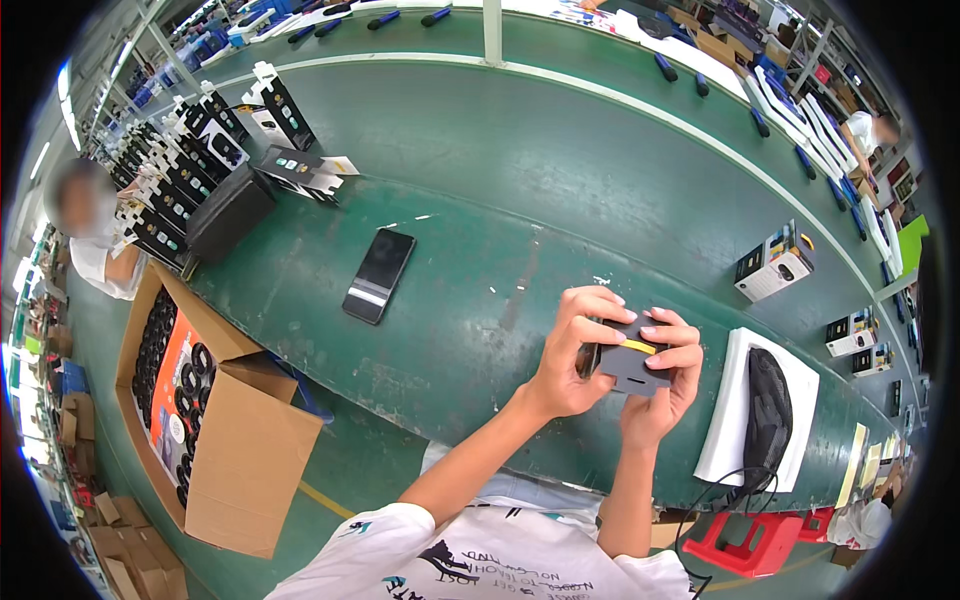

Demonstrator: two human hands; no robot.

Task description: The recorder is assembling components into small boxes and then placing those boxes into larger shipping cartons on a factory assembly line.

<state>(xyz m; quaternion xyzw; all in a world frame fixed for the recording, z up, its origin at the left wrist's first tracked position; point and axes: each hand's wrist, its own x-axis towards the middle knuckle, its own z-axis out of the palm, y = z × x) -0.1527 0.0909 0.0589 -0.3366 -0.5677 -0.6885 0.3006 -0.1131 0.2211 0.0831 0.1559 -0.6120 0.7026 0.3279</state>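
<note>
Both my hands are closed around a small dark grey box [632,368] with a yellow stripe, held above the green workbench. My left hand [570,350] grips its left side, fingers over the top. From the right, my right hand [672,365] holds it with bent fingers along the top and side. A small dark slot shows on the face turned toward me; the fingers hide part of the box. To the left of my hands, a black phone [380,275] lies on the bench.
An open carton [250,450] of black ring-shaped parts stands at the left. Upright black-and-white boxes [165,200] crowd the far left, near another person. At right are a printed box [775,262], a black mesh pouch [765,420] on white foam [722,410], and a red stool [745,545].
</note>
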